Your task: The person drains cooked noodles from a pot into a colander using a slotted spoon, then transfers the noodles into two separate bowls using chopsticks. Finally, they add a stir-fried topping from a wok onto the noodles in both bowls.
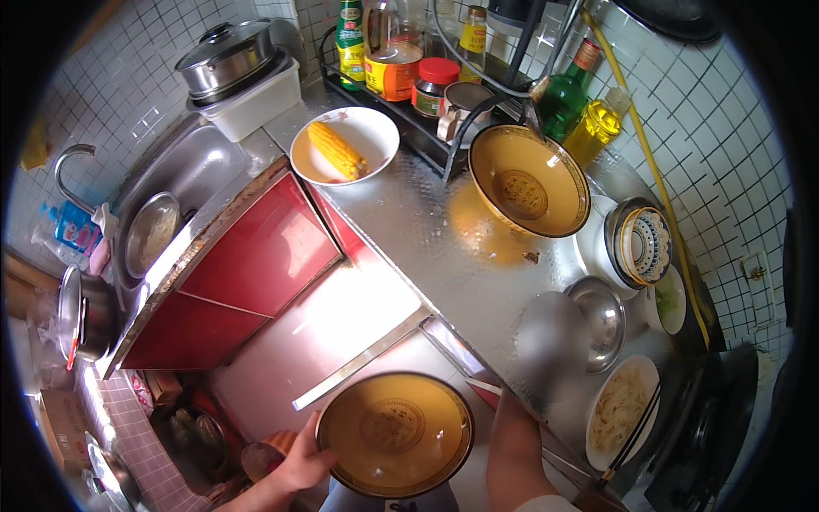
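My left hand (304, 457) grips the left rim of an amber-brown bowl (397, 470), its thumb lying over the edge. The bowl is held above my lap, its inside facing up, with a round printed pattern at the bottom. On the right, my forearm reaches to the metal counter's front edge (461, 345). Below that edge the right hand is hidden, beside an opened cabinet panel (361, 358). A matching brown bowl (556, 185) rests on the counter near the bottle rack.
A white bowl (377, 137) holds a corn cob (336, 150). Rightward are a steel bowl (604, 326), stacked bowls (646, 246) and a bowl of noodles (617, 409) with chopsticks (633, 432). At left is a sink (211, 160); bottles (393, 70) fill a black rack (409, 137).
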Motion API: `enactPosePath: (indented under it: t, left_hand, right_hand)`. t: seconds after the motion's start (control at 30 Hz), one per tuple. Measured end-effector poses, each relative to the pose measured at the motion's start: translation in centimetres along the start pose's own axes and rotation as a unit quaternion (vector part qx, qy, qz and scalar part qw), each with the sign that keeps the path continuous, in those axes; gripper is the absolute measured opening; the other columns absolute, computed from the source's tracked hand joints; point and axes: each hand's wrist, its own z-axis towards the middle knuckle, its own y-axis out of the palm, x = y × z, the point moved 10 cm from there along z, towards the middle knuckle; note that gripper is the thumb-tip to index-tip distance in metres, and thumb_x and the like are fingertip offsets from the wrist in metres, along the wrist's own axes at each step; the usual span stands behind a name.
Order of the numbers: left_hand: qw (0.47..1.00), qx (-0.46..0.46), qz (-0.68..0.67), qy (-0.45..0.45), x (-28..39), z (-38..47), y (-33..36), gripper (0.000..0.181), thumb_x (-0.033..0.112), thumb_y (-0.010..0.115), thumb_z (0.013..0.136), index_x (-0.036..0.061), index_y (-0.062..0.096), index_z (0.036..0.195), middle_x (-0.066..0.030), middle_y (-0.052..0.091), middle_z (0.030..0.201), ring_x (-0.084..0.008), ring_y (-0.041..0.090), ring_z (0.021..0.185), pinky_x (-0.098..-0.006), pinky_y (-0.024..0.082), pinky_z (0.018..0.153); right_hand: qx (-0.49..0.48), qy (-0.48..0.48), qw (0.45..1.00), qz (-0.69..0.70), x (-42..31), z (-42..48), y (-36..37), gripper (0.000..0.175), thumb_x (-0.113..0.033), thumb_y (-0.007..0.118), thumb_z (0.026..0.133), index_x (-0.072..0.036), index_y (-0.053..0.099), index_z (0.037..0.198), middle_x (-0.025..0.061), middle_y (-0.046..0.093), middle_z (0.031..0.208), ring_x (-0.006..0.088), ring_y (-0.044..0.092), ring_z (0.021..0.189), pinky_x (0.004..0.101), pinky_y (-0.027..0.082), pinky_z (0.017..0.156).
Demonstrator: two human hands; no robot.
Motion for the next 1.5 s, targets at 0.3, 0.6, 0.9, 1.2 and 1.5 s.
enactPosePath:
  t: [0.3,0.6,0.9,1.2,1.5]
  left_hand:
    - [0.960,0.169,-0.223,-0.016,5.6,-7.2,-7.5,0.053,-0.011,0.050,0.071,-0.0005,0.047,0.123,-0.0090,0.059,0.106,-0.0184,0.057,0.096,-0.0280,0.046,0.080]
    - [0.926,0.240,-0.289,0.047,10.6,-14.7,-14.7,0.043,-0.011,0.046,0.073,0.0005,0.050,0.113,-0.0109,0.060,0.094,-0.0210,0.061,0.074,-0.0308,0.052,0.056]
    - [0.913,0.297,-0.281,0.001,6.3,-19.9,-22.3,0.057,-0.009,0.044,0.075,0.0100,0.041,0.128,-0.0113,0.057,0.106,-0.0255,0.063,0.080,-0.0395,0.057,0.060]
    - [0.925,0.307,-0.213,-0.074,7.7,-12.0,-23.6,0.035,-0.001,0.041,0.082,0.0050,0.046,0.116,-0.0153,0.060,0.100,-0.0281,0.065,0.077,-0.0395,0.058,0.055]
    - [0.911,0.182,-0.370,0.001,10.1,-3.6,-20.0,0.043,0.000,0.046,0.073,0.0002,0.051,0.116,-0.0135,0.061,0.105,-0.0299,0.062,0.085,-0.0374,0.053,0.060]
  right_hand:
    - [-0.416,-0.273,0.742,-0.449,4.9,-31.2,10.9,0.043,-0.004,0.048,0.089,-0.008,0.042,0.131,0.0111,0.065,0.084,0.0219,0.064,0.071,0.0338,0.050,0.058]
    - [-0.510,-0.224,0.468,-0.686,18.1,-42.2,15.7,0.047,-0.044,0.052,0.085,-0.012,0.053,0.118,0.0219,0.063,0.101,0.0408,0.059,0.093,0.0475,0.047,0.078]
    - [-0.374,-0.271,0.378,-0.803,5.6,-42.3,5.1,0.056,-0.042,0.051,0.086,-0.001,0.049,0.124,0.0243,0.059,0.112,0.0395,0.055,0.107,0.0437,0.045,0.090]
    - [-0.278,-0.080,0.659,-0.695,-7.8,-37.9,-11.6,0.036,-0.023,0.056,0.087,0.002,0.058,0.113,0.0206,0.063,0.101,0.0230,0.066,0.075,0.0398,0.053,0.065]
    - [-0.056,-0.534,0.412,-0.736,-32.2,-38.0,-3.4,0.025,-0.014,0.047,0.093,-0.001,0.057,0.111,0.0173,0.060,0.097,0.0340,0.061,0.088,0.0438,0.048,0.076]
